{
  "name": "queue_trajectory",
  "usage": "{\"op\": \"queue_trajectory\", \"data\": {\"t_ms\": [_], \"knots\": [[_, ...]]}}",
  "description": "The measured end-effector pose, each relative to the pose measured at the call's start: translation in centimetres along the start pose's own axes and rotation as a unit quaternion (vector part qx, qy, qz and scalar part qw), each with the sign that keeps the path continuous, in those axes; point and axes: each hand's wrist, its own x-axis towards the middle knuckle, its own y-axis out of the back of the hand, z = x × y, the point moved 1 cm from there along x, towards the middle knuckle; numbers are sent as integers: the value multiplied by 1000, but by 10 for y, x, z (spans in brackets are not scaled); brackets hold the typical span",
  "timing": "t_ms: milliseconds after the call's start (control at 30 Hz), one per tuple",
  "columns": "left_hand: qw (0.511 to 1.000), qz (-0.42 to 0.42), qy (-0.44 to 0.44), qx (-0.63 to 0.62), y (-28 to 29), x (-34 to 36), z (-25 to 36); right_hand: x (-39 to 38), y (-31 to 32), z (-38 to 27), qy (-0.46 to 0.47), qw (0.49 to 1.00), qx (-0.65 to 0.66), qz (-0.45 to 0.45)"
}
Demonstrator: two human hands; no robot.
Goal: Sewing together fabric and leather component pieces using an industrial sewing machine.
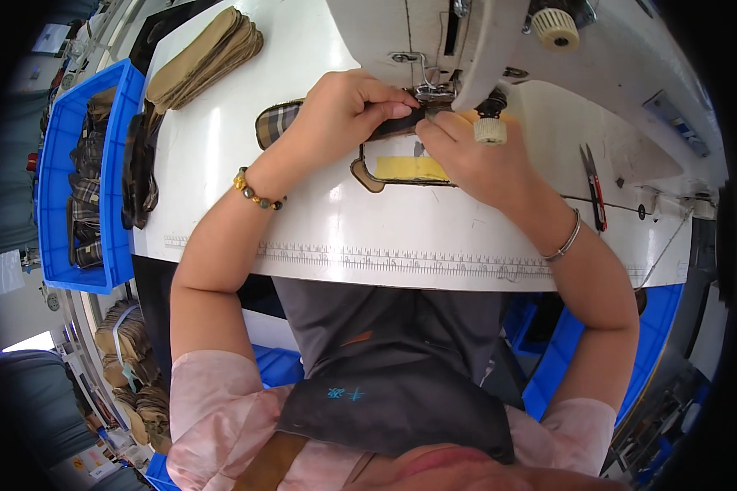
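Note:
A white sewing machine (418, 33) stands at the top, its presser foot (434, 93) low over a plaid fabric piece with a dark edge (274, 123). My left hand (348, 114) pinches that piece just in front of the foot, thumb and forefinger together. My right hand (463, 155) is closed on the same piece's right part, fingertips close to my left thumb; some of its fingers are behind a white knob (490, 131). A tan-edged part (367, 176) with a yellow patch (405, 168) lies below the hands. Red-handled scissors (599, 209) lie to the right.
A stack of tan pieces (201, 61) lies at the back left. A blue crate (53, 237) of plaid pieces stands left of the table, bundles of tan pieces (119, 352) below it. A ruler strip (344, 260) runs along the front edge. Another blue crate (655, 327) is at lower right.

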Motion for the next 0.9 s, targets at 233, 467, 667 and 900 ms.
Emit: {"op": "queue_trajectory", "data": {"t_ms": [233,467,667,900], "knots": [[998,-37,57,7,6,2,12,4,-4,-3,14,999,-34,31],[997,-68,5,-19,11,2,3,2,0,4,-2,997,5,-78],[971,-16,-100,217,5,-3,18,5,10,-1,-16,990,-19,-137],[959,13,-136,250,3,-6,15,-4,26,-18,4,988,-39,-146]]}}
